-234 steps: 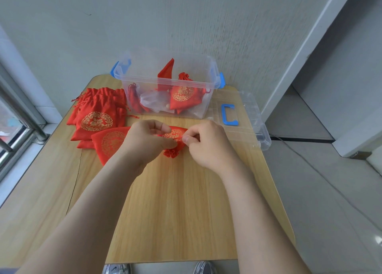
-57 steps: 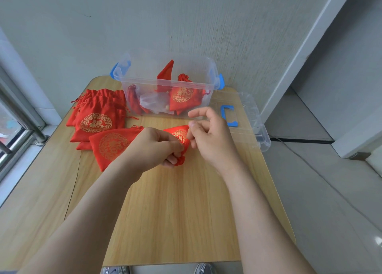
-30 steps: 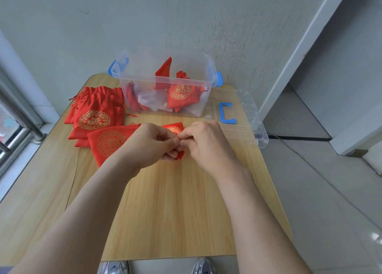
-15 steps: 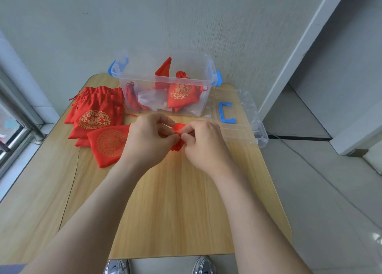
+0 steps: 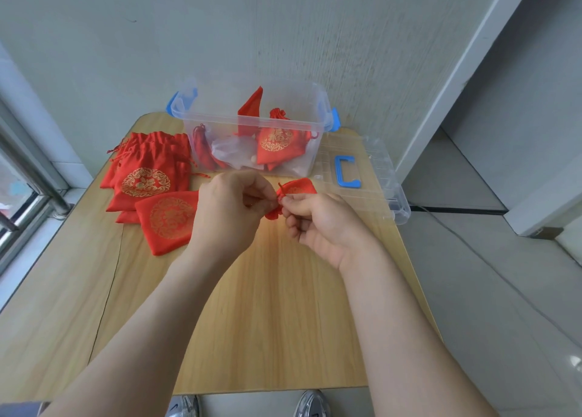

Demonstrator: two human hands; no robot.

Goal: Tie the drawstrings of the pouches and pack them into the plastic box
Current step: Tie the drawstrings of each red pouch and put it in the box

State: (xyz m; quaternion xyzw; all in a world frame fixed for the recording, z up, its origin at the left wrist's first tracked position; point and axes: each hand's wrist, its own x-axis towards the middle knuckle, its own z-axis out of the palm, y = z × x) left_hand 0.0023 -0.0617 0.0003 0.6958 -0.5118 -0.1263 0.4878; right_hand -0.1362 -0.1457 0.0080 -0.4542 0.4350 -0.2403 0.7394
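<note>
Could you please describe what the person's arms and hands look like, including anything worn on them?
The left hand and right hand are bare: no gloves, and no rings show on the fingers. Both forearms are uncovered, with no sleeves, watch or bracelet in view. A grey bit of cloth at the lower left corner may be clothing.

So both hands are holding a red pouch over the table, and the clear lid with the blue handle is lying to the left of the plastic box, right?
Not quite: the head view shows the clear lid with the blue handle lying to the right of the plastic box, not the left. Both the left hand and right hand do hold a red pouch over the table.
</note>
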